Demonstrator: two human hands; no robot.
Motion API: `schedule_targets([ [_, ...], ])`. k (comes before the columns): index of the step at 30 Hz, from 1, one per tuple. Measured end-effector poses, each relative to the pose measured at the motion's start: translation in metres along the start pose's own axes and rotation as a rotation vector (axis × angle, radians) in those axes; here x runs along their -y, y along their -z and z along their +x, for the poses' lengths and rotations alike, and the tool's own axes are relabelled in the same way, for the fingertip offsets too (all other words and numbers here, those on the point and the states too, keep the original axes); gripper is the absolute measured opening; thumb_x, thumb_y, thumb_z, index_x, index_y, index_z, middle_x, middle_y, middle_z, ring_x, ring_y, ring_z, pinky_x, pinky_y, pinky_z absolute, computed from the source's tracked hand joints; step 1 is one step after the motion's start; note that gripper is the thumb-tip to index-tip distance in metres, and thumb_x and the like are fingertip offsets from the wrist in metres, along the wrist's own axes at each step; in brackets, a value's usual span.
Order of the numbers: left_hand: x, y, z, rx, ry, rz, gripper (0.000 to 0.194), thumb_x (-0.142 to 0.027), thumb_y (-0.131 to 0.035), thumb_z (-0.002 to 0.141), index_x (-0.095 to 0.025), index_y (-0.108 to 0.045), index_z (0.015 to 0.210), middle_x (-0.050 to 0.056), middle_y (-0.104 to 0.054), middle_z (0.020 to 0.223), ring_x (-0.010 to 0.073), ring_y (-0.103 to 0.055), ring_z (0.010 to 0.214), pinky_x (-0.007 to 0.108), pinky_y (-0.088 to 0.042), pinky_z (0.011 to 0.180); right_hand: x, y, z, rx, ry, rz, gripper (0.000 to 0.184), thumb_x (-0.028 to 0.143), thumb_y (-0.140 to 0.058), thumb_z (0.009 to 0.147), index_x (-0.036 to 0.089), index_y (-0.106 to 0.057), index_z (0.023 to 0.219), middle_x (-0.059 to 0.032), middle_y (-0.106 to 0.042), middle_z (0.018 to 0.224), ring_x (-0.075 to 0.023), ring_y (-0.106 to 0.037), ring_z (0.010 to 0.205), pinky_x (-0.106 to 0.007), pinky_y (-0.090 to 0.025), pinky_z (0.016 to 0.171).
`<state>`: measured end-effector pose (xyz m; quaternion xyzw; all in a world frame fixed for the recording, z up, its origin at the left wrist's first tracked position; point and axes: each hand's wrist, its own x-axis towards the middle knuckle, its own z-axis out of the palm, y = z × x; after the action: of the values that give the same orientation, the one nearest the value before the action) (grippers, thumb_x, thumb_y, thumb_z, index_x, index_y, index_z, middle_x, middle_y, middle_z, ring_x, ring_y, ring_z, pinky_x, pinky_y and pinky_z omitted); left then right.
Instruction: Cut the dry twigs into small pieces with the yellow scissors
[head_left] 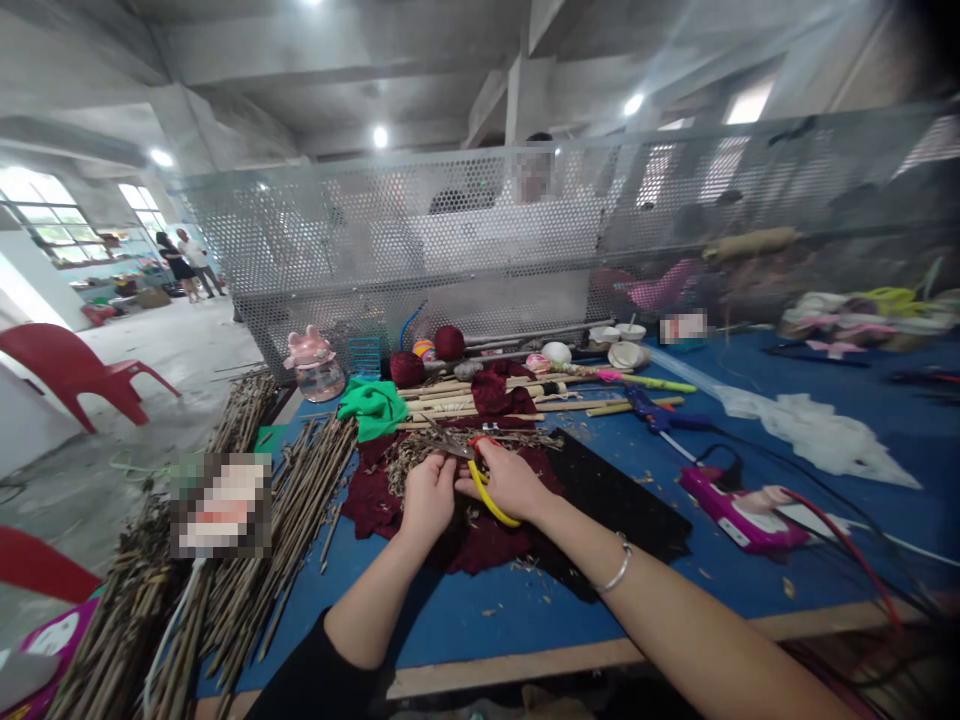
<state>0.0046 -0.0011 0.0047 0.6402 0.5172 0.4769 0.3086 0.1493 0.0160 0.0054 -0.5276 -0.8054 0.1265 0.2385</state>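
Observation:
My right hand (pixel 514 482) is closed round a pair of scissors (pixel 489 500) with yellow and red handles. Their metal blades point left, just above the fingertips of my left hand (pixel 427 497). The left fingers are pinched together beside the blades, and what they hold is too small to make out. Under and behind both hands lies a heap of short dried stalk pieces (pixel 405 452), on a crumpled dark red cloth (pixel 367 500). A flat black sheet (pixel 622 500) extends to the right, partly beneath my right forearm.
Bundled long dry stalks (pixel 289 520) line the left side of the blue table (pixel 442 625). Behind are a green cloth (pixel 375 408), dark red yarn balls (pixel 407 369) and a pink-lidded jar (pixel 315 370). At right sit a blue glue gun (pixel 654 412) and purple power strip (pixel 739 510).

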Motion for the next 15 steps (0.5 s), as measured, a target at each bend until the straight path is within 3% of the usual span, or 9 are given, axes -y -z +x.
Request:
schedule_targets([
  [9,0.0008,-0.0014,-0.0014,-0.028,-0.043,-0.078,0.025,-0.029,-0.040,0.083,-0.016,-0.061,0.082,0.005,-0.065,0.075,0.0150,-0.058,0.071,0.025,-0.044,0.071,0.0018,-0.0055,-0.0012,0.020,-0.074,-0.010,0.035,0.053,-0.053,0.073,0.019,-0.048,0.081,-0.0017,-0.058,0.070,-0.0131,-0.053,0.060,-0.021,-0.025,0.051],
  [15,0.0086,-0.0067,-0.0019,0.036,0.122,-0.221,0.026,-0.035,-0.041,0.082,-0.017,-0.057,0.092,0.003,-0.061,0.071,0.0123,-0.056,0.056,0.020,-0.045,0.047,0.0019,-0.0038,0.0017,0.038,-0.063,-0.038,0.036,0.055,-0.047,0.077,0.019,-0.050,0.077,-0.0025,-0.059,0.067,-0.0136,-0.054,0.060,-0.022,-0.024,0.051],
])
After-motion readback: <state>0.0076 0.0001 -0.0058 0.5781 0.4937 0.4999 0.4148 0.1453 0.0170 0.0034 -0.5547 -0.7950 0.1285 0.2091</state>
